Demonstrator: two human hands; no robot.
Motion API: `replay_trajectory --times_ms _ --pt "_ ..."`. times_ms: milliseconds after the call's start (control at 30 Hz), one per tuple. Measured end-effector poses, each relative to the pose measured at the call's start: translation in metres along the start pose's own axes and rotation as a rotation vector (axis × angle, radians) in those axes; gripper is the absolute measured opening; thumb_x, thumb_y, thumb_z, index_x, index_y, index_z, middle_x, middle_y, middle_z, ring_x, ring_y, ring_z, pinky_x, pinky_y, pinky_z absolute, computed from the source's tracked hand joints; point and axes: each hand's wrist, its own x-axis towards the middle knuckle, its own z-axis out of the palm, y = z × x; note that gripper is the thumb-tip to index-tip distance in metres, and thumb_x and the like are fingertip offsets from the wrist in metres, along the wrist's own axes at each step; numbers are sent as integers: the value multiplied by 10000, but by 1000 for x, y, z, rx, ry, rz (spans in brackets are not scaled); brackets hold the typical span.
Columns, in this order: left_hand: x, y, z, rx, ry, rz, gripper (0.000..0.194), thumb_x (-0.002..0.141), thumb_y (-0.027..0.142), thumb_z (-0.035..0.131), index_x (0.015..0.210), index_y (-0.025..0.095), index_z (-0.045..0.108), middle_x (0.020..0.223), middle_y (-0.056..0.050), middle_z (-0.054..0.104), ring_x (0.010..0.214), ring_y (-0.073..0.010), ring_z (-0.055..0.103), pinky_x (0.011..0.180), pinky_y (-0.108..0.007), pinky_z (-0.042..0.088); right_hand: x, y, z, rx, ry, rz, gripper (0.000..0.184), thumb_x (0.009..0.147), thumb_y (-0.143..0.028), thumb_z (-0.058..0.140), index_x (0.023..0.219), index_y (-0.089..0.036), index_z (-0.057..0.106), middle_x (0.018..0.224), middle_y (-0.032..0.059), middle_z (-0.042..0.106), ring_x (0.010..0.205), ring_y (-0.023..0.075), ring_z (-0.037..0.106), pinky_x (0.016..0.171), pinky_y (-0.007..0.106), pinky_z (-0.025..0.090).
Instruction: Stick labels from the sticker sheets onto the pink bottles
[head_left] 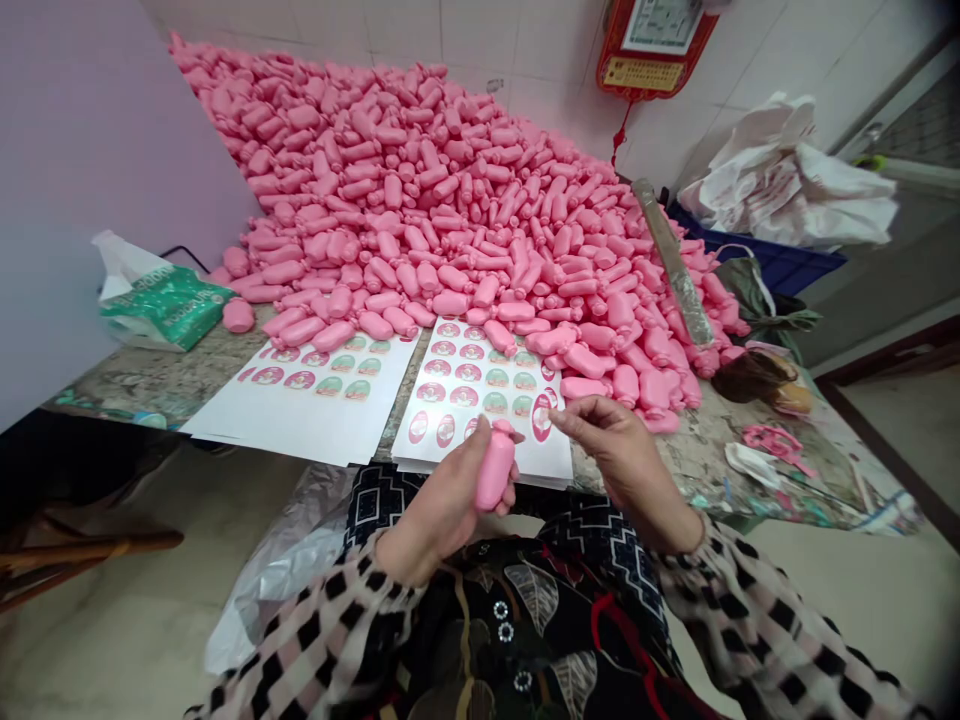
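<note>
My left hand [450, 495] is closed around a small pink plastic bottle [496, 470], held tilted above the front edge of the worktable. Between the thumb and forefinger of my right hand [619, 450] is an oval pink sticker [543, 414], a little to the right of the bottle and apart from it. Under both hands lies a stack of sticker sheets [427, 445], printed with pink and green labels. Farther left, another sticker sheet [277, 425] has a large bare white area.
A great heap of pink bottles [420, 190] covers the back of the worktable [112, 385]. A flat wooden strip [675, 265] leans on its right side. At left stands a green tissue pack [169, 305]; at right, a blue crate [787, 262] holds white plastic bags [795, 185].
</note>
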Motion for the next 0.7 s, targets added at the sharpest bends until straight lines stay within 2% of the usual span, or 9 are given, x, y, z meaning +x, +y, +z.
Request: replay_trajectory --times_ms 67,133,333,467,700 --pt "6 2 5 -321 19 -123 514 835 623 354 1019 172 518 663 -3 540 495 -92 517 449 -204 408 -10 -2 8 -13 -35 0 268 665 -405 721 679 -180 575 651 -23 559 596 102 473 578 244 394" --pt "11 2 9 -454 51 -142 455 829 586 424 991 171 520 672 -3 555 504 -97 540 465 -210 434 -17 -1 14 -52 -60 6 273 663 -413 721 676 -176 585 656 -15 570 599 105 480 575 244 397" --pt "13 -4 12 -474 78 -66 419 821 536 488 991 156 538 702 -16 581 525 -121 572 470 -237 470 -23 4 23 -33 -82 64 297 642 -433 731 654 -180 577 626 -13 598 576 120 531 561 258 434" --pt "13 -6 10 -487 48 -62 405 822 525 496 989 159 545 669 -8 575 533 -120 573 480 -232 473 -24 3 26 45 -138 121 279 647 -431 726 664 -202 566 587 -18 613 552 141 569 508 264 452" --pt "13 -8 9 -496 33 -46 391 832 521 480 964 161 557 670 -8 568 526 -112 561 470 -224 466 -25 2 29 -6 -130 111 296 629 -463 723 663 -200 591 552 -12 617 513 139 567 441 247 442"
